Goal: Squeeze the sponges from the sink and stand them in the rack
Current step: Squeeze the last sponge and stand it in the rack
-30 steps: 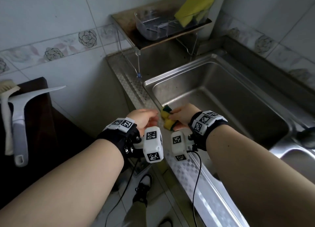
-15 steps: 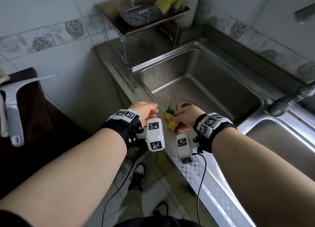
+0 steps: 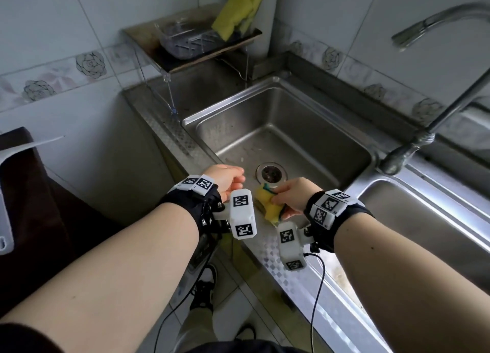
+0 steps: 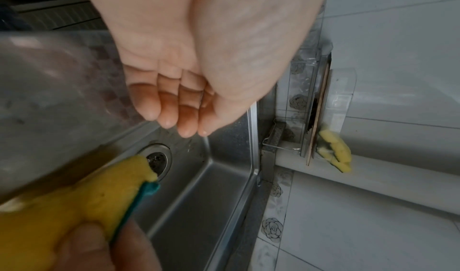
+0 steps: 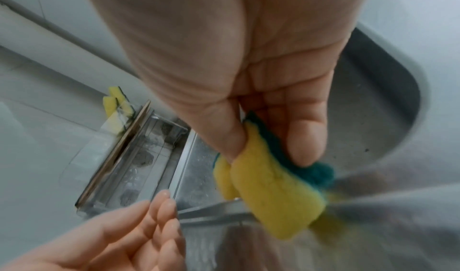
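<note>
My right hand [image 3: 287, 197] pinches a yellow sponge with a green scrub side [image 3: 268, 203] [image 5: 268, 192] [image 4: 82, 202] between thumb and fingers, over the near rim of the steel sink [image 3: 352, 151]. My left hand [image 3: 228, 178] [image 4: 179, 106] hovers just left of the sponge, apart from it, fingers straight and relaxed, holding nothing. Several yellow sponges [image 3: 237, 13] [image 5: 115, 104] [image 4: 336, 153] stand on edge in the clear rack [image 3: 185, 40] on a shelf at the back left corner of the sink.
The sink drain [image 3: 271, 172] lies just beyond my hands. A curved tap [image 3: 424, 137] rises at the right, with a second basin [image 3: 413, 220] beyond it. A white squeegee [image 3: 8, 182] lies on a dark surface at the left.
My left hand has let go of the sponge and moved slightly left; the right hand alone keeps it. The head view has swung toward the sink and tap.
</note>
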